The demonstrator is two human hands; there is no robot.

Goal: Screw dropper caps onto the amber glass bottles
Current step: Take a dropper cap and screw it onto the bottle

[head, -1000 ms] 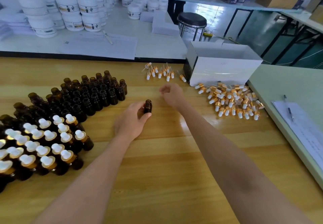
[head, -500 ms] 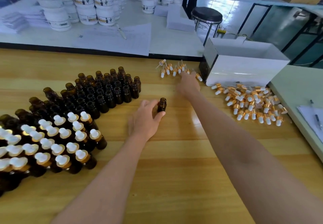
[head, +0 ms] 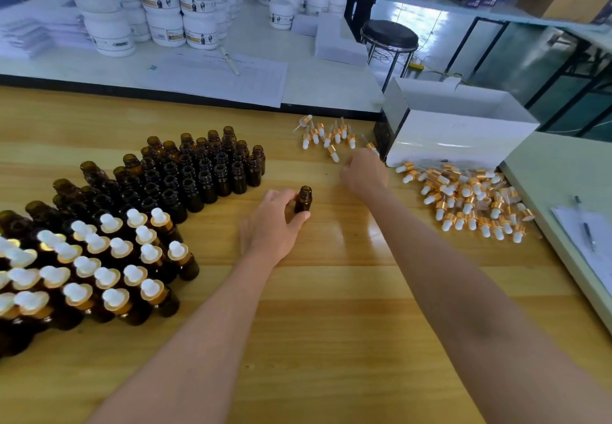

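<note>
The fingers (head: 281, 195) and thumb of the left hand (head: 275, 228) curl round a single amber bottle (head: 304, 199). It stands upright and uncapped on the table (head: 331, 324), about midway between the left and right edges and nearer the far edge than the near one. The fingers (head: 348, 169) of the right hand (head: 364, 173) are curled under, with the back of the hand to the camera; whether they pinch anything cannot be told. That hand lies beyond and to the right of the bottle, apart from it, close to the far edge.

A white box (head: 463, 135) sits at the far right corner of the table. Towards the left edge a block of open bottles (head: 185, 175) stands in close rows, all uncapped. Nearer the near left corner a block of capped bottles (head: 99, 268) stands right against it, each with a gold collar and a white bulb. A heap of dropper caps (head: 470, 201) lies along the right edge, just in front of the box. A smaller scatter of loose caps (head: 328, 135) lies by the far edge, just left of the box and just beyond the right hand; one of them lies right beside the knuckles.

Behind the far edge, another surface carries stacked white jars (head: 159, 9) and a printed sheet (head: 225, 75).
</note>
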